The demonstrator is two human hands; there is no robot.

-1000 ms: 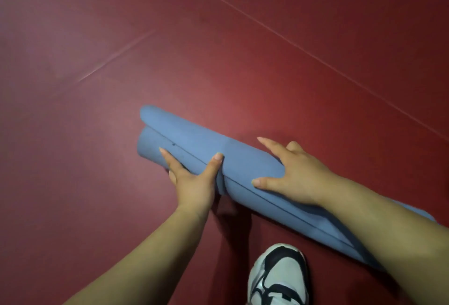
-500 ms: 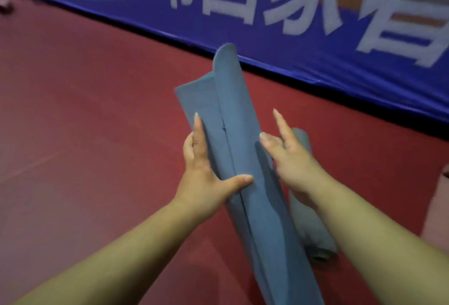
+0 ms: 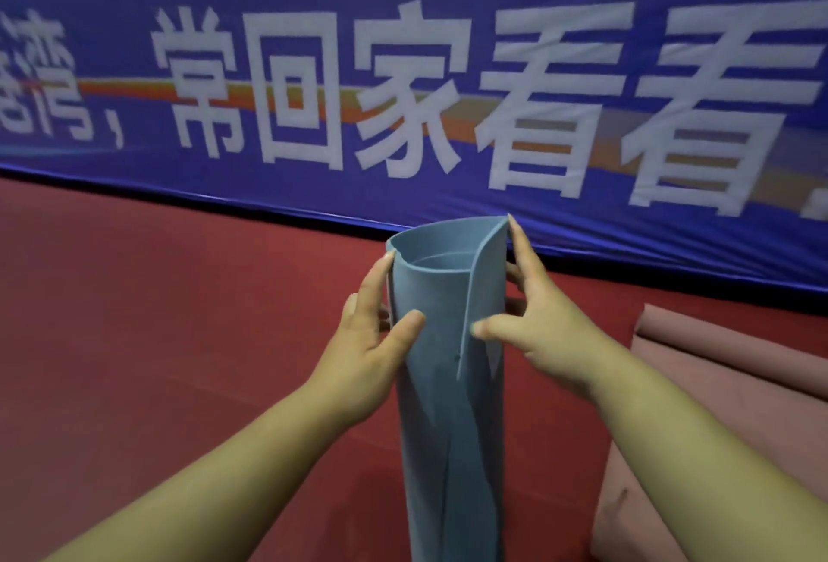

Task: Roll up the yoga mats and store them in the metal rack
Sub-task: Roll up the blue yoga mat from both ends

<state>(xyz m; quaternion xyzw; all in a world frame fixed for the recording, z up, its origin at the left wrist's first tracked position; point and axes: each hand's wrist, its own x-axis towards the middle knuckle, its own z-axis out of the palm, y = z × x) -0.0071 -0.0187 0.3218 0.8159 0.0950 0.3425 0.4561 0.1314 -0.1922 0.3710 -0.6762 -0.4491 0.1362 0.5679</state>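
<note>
Blue yoga mat [image 3: 441, 427] is upright in front of me above the red floor [image 3: 134, 337], its lower end out of view. It is loosely rolled: the top mouth is open, an inner coil shows, and the outer edge runs down the front as a raised seam. My left hand [image 3: 372, 346] grips its left side, thumb across the front. My right hand [image 3: 546, 337] grips the right side, thumb on the seam, forefinger straight up the edge.

The mat [image 3: 448, 382] has been raised from lying on the floor [image 3: 179, 337] to upright between both hands, roll loosened.
</note>
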